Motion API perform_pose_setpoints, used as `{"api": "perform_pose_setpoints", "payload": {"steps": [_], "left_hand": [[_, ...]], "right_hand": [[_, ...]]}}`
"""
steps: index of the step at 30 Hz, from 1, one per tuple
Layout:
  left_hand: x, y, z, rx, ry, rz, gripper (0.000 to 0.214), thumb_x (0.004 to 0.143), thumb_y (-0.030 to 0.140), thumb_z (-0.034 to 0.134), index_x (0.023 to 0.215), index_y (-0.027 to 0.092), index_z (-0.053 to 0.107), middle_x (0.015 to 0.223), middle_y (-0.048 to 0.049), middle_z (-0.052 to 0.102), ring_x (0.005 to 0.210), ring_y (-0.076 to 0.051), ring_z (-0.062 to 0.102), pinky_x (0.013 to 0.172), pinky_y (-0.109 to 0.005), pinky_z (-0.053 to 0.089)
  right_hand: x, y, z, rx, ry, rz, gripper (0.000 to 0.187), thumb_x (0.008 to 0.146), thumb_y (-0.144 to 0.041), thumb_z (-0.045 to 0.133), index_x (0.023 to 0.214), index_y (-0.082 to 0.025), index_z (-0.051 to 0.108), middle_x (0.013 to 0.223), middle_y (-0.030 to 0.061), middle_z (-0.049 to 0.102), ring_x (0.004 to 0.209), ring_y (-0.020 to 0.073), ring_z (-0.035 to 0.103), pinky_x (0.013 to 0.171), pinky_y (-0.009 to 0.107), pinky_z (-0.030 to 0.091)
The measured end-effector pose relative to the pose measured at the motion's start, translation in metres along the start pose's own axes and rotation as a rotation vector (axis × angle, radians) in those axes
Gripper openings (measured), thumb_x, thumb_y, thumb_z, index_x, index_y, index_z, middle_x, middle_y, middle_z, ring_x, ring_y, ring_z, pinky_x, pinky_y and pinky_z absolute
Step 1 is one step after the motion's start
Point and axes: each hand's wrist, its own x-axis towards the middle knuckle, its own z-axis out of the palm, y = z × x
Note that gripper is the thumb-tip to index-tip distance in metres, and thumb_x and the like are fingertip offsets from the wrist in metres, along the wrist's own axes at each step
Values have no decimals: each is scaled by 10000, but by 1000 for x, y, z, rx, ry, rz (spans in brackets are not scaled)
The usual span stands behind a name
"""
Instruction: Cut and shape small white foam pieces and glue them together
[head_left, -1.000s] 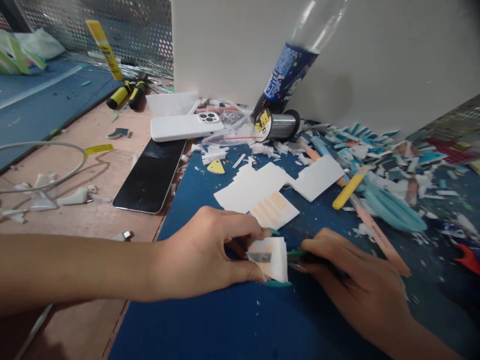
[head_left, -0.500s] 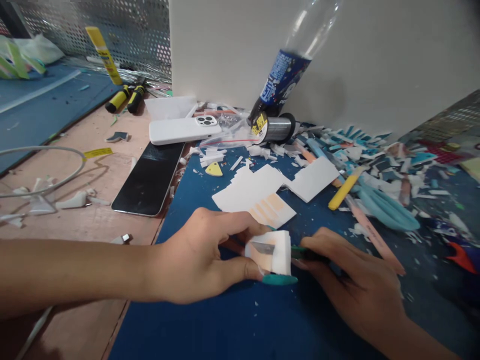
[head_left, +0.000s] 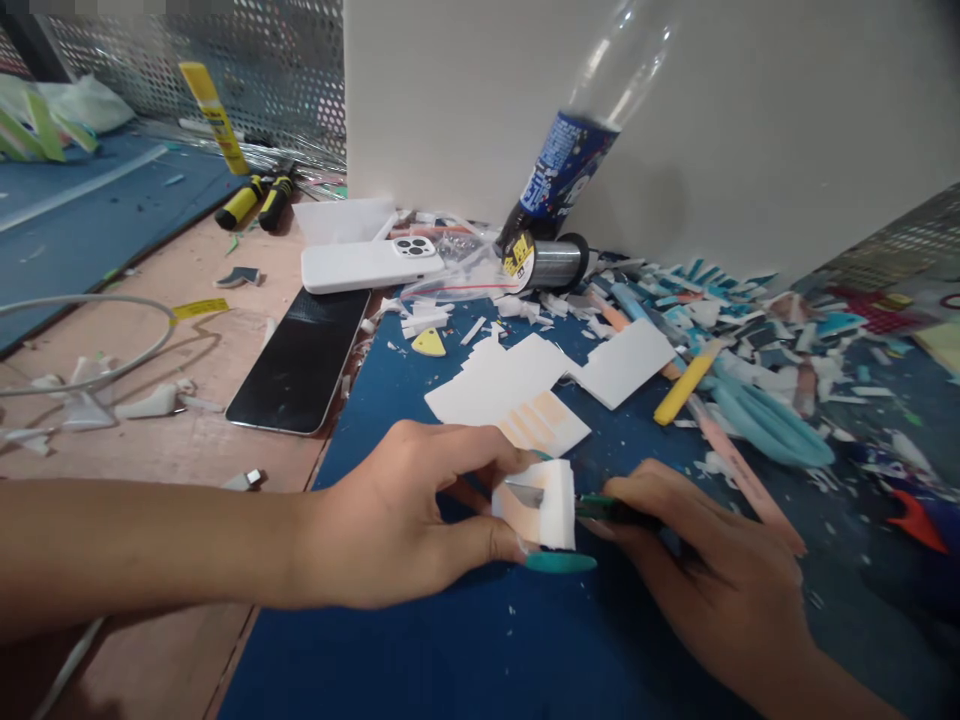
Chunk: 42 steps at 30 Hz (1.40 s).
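My left hand [head_left: 427, 515], its long nails painted teal, pinches a small white foam block [head_left: 559, 505] between thumb and fingers. A peach-tinted face of the block is turned toward me. In my right hand [head_left: 705, 560] is a craft knife [head_left: 600, 508] with a dark green and black handle, its fingers closed round it. The knife enters the block from the right, and part of the metal blade [head_left: 525, 493] shows at the peach face. White foam sheets [head_left: 517, 375] lie just beyond my hands on the blue cutting mat [head_left: 420, 650].
Behind stand a leaning soda bottle [head_left: 566, 165] and a wire spool [head_left: 559, 262]. A white phone [head_left: 352, 268] and a black-screened phone [head_left: 300, 365] lie left. Foam scraps [head_left: 750, 300], a yellow-handled tool [head_left: 682, 390] and a pink stick [head_left: 750, 480] are at right.
The foam block has shifted slightly left and the blade shows at a slightly different angle in its peach face. Both hands keep their grip. The view has tilted a little.
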Motion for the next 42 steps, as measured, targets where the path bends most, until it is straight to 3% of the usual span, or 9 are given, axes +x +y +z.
{"api": "perform_pose_setpoints", "payload": {"steps": [9, 14, 23, 35, 42], "left_hand": [[1, -1, 4, 27, 45, 30, 170, 741, 147, 753, 856, 79, 648, 789, -40, 691, 680, -99, 639, 675, -137, 545], [1, -3, 6, 13, 72, -9, 220, 715, 202, 784, 835, 81, 646, 784, -57, 690, 655, -128, 644, 663, -198, 574], [-1, -3, 7, -66, 21, -78, 246, 724, 210, 771, 894, 74, 654, 763, -62, 683, 664, -150, 647, 673, -250, 595], [1, -1, 7, -64, -2, -102, 211, 718, 183, 762, 873, 93, 651, 737, -35, 669, 660, -143, 666, 650, -206, 584], [1, -1, 7, -69, -26, -108, 227, 726, 191, 756, 900, 80, 661, 760, -60, 692, 678, -170, 684, 672, -242, 601]], "right_hand": [[-2, 1, 1, -30, 1, -15, 41, 930, -202, 497, 919, -240, 510, 649, -20, 596, 549, 133, 617, 503, 230, 469], [-1, 0, 1, -20, 11, -9, 68, 909, -176, 513, 910, -243, 525, 666, -11, 621, 565, 142, 627, 499, 229, 475], [2, -1, -1, -11, 20, -21, 75, 912, -173, 512, 901, -243, 535, 670, -7, 634, 563, 142, 632, 495, 234, 477], [3, -3, -1, 16, 11, -15, 63, 914, -181, 510, 892, -235, 533, 660, -10, 615, 533, 123, 605, 480, 219, 462], [0, -3, 0, 31, -6, -3, 54, 921, -183, 508, 902, -230, 525, 656, -16, 590, 515, 108, 573, 462, 211, 438]]}}
